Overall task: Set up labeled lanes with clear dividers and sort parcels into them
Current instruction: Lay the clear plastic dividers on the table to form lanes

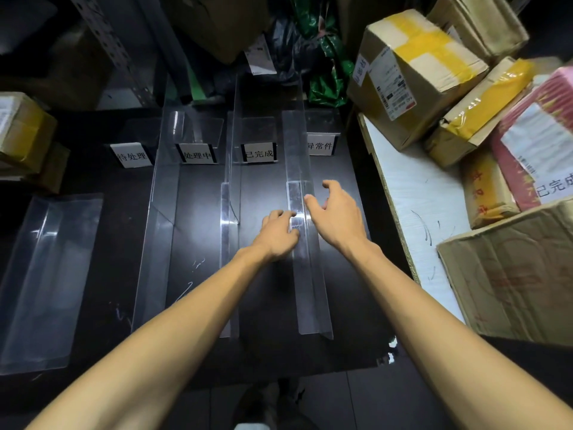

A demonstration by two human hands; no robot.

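Three clear dividers stand upright along a dark table: a left one, a middle one and a right one. White label stands sit at the far end of the lanes. My left hand rests with curled fingers on the left side of the right divider. On that divider's other side my right hand hovers with fingers spread, the fingertips at its top edge. A spare clear divider lies flat at the left. Cardboard parcels are piled at the right.
A white board borders the table on the right, with a large carton and a pink parcel on it. Taped boxes sit at the far left. Bags and a metal rack stand behind the table.
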